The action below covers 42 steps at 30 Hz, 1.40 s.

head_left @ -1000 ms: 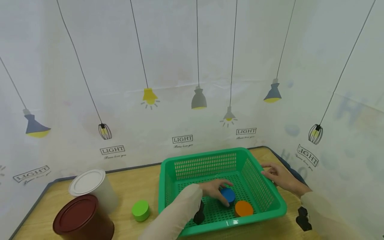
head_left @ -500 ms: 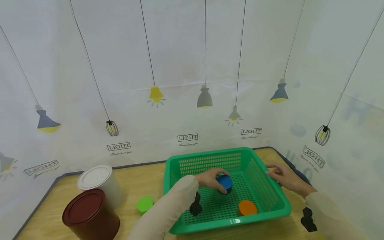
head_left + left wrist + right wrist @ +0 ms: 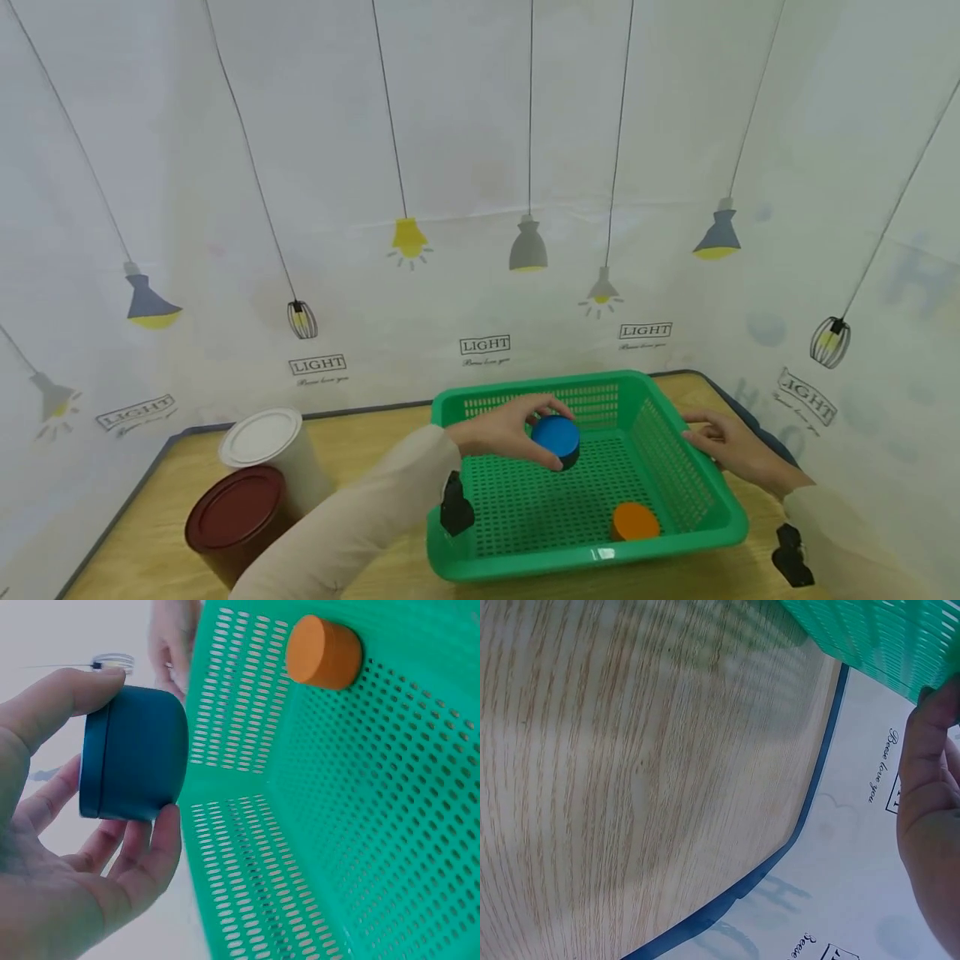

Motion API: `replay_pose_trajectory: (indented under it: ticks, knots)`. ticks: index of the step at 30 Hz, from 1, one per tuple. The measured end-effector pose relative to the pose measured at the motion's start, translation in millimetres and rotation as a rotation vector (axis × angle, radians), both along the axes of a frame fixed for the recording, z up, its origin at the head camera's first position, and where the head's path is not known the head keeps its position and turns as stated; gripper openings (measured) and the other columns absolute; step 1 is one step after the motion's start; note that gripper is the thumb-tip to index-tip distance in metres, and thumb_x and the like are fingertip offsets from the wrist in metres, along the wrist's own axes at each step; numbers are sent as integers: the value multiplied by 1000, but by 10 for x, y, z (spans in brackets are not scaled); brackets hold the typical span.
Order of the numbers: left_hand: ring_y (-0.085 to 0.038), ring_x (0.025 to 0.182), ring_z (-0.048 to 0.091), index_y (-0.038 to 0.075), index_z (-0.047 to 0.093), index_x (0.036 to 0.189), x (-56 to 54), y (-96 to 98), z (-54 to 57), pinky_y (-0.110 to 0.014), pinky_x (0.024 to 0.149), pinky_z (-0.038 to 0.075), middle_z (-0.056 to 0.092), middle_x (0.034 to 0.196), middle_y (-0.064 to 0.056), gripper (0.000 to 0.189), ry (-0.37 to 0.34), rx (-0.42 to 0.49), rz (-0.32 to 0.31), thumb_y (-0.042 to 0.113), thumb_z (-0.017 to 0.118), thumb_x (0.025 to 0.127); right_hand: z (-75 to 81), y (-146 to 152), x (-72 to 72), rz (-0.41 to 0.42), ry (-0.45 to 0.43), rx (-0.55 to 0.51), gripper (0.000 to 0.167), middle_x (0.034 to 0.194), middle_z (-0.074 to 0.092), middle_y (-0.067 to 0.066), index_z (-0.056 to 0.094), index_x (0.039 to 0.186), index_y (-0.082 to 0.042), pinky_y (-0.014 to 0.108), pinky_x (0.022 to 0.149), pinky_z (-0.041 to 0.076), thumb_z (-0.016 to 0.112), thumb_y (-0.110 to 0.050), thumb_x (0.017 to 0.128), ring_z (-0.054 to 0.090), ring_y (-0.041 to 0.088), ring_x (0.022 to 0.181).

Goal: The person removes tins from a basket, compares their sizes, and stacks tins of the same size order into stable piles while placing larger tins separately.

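Observation:
My left hand grips a small round blue container from its side, thumb opposite fingers. In the left wrist view the blue container shows a lid seam and rounded lower edge, held above the basket floor. The green plastic basket has slotted walls and stands on the table. My right hand holds its right rim; in the right wrist view, the right hand has bent fingers against the basket. A similar orange container lies on the basket floor, near the front right corner.
A white lidded can and a dark red lidded can stand left on the wooden table, partly behind my left sleeve. A curtain printed with lamps hangs behind the table's dark edge.
My left hand has gripped the blue container and lifted it off the basket floor. The head view has turned left, and my left forearm now covers the green round container. My right hand stays on the rim.

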<state>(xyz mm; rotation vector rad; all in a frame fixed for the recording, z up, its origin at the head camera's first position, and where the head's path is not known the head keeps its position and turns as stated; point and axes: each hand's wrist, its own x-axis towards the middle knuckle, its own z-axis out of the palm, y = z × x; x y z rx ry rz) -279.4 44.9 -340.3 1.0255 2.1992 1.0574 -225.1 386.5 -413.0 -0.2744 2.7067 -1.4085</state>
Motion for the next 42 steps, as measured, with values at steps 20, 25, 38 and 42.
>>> replay_pose_trajectory:
  ticks: [20, 25, 38, 42]
  knots:
    - [-31, 106, 42, 10, 51, 120, 206, -1377, 41, -39, 76, 44, 44, 122, -11, 55, 110, 156, 346, 15, 75, 71, 1, -13, -4, -2, -75, 14, 58, 96, 57, 15, 23, 132, 12, 34, 61, 48, 44, -27, 94, 55, 18, 74]
    - [-29, 102, 45, 11, 53, 118, 226, -1585, -174, -40, 77, 43, 47, 117, -10, 54, 93, 161, 569, 10, 76, 69, -1, -11, -12, -14, -35, 43, 57, 96, 57, 16, 25, 132, 11, 33, 60, 49, 45, -26, 94, 56, 16, 72]
    - [-38, 107, 39, 7, 50, 120, 248, -1809, -859, -53, 81, 39, 37, 122, -20, 56, -13, 49, 819, 8, 74, 69, -7, -21, 4, -5, 9, 65, 53, 93, 58, 14, 24, 131, 13, 32, 57, 48, 42, -22, 95, 54, 13, 68]
    - [-36, 106, 42, 8, 49, 122, 211, -1842, -965, -51, 81, 40, 41, 122, -19, 59, -45, 53, 826, 11, 74, 69, -2, -28, -11, -3, 15, 68, 54, 93, 58, 14, 24, 131, 13, 31, 57, 48, 42, -23, 95, 55, 13, 68]
